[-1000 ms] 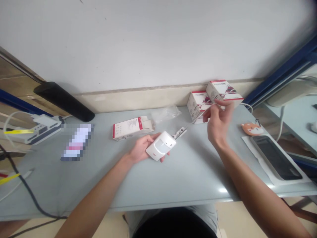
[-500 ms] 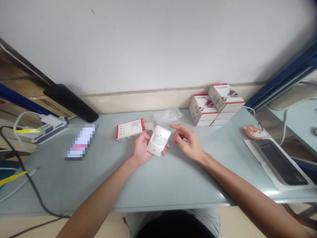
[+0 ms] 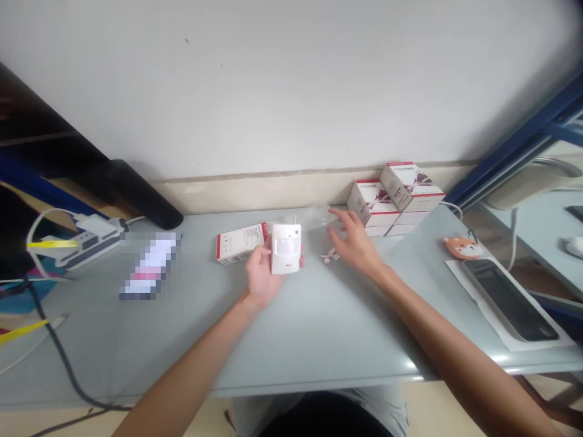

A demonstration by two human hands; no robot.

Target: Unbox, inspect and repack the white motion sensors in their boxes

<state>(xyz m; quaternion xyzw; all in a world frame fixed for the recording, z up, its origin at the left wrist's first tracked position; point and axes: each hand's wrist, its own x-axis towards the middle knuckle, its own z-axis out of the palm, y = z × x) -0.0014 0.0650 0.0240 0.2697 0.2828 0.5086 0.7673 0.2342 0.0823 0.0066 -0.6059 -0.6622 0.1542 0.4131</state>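
Left hand (image 3: pixel 262 273): fingers closed around a white motion sensor (image 3: pixel 286 249), held upright mid-frame above the grey table (image 3: pixel 319 340), just beside a red-edged white box (image 3: pixel 240 244). Right hand (image 3: pixel 355 240): open, fingers spread, near small white plastic bits (image 3: pixel 330 257) — stacked boxes (image 3: pixel 387 200) behind.

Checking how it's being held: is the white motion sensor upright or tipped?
Upright: the white motion sensor stands with its long sides vertical in the view, its red badge low on its face, held in the left hand.
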